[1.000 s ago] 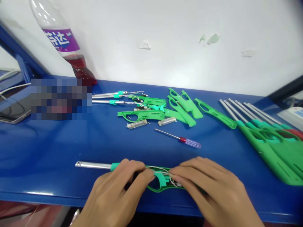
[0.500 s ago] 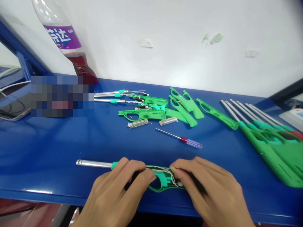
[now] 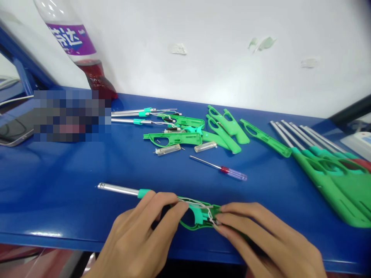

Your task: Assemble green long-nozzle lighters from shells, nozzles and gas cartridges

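Observation:
An opened stick lighter [image 3: 198,217] lies near the table's front edge, its metal tube [image 3: 120,188] pointing left. Its green half-shell shows a teal trigger and thin white wires [image 3: 199,202] inside. My left hand [image 3: 142,231] is closed around the shell by the trigger loop, thumb and index finger at the wires. At the handle end, my right hand [image 3: 269,235] is closed, thumb and fingertips on the inner parts where the wires bunch. Its fingers cover most of the handle. Beyond the hands lies a screwdriver [image 3: 233,173] with a clear purple handle.
Loose green shells [image 3: 174,139], clear fuel tanks [image 3: 168,150] and tubes with wires [image 3: 130,113] lie at the back. Several assembled lighters [image 3: 333,181] are at the right. A drink bottle [image 3: 75,38] stands back left, beside a phone-like device [image 3: 16,123]. A wall closes the back.
My right hand has shifted right and slightly down, its fingertips moving off the upper wire toward the handle parts. The lighter's tube has risen slightly in view; my left hand keeps its grip.

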The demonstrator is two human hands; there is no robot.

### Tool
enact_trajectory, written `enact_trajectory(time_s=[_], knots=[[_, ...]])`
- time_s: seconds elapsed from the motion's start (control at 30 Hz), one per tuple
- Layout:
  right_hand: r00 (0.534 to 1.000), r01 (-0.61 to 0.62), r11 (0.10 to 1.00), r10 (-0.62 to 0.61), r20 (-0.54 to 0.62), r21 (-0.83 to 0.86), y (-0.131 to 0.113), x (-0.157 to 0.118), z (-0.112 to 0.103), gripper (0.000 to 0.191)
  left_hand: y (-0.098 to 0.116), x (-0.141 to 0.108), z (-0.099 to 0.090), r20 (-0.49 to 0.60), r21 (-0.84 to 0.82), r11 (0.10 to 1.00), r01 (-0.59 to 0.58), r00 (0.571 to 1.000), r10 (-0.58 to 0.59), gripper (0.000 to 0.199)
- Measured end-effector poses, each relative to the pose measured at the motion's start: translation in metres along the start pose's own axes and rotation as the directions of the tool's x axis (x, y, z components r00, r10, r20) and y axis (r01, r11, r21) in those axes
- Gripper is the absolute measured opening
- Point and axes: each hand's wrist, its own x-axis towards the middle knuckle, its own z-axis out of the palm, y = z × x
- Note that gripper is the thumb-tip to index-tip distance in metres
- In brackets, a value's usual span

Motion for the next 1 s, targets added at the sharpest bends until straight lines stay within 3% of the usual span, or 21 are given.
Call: enact_trajectory(time_s=[0.43, 0.7, 0.87, 1.0], knots=[[0.997, -0.006, 1.0, 0.007, -0.073, 0.026, -0.002, -0.001, 0.009, 0.017, 0.005, 0.009, -0.002, 0.005, -0.035, 0.996, 0.078, 0.997, -0.078, 0.039], [0.996, -0.007, 1.0, 0.009, -0.091, 0.017, -0.003, -0.001, 0.013, 0.016, 0.006, 0.01, -0.003, -0.036, -0.026, 0.997, 0.067, 0.997, -0.068, 0.037], [0.995, -0.004, 1.0, 0.005, -0.1, 0.011, -0.003, -0.001, 0.013, 0.016, 0.009, 0.014, -0.001, -0.058, -0.057, 0.998, 0.034, 0.998, -0.038, 0.021], [0.993, -0.02, 0.999, 0.023, -0.112, 0.031, -0.005, 0.001, 0.011, 0.019, 0.009, 0.016, -0.002, -0.052, -0.076, 0.997, 0.022, 0.998, -0.026, 0.021]])
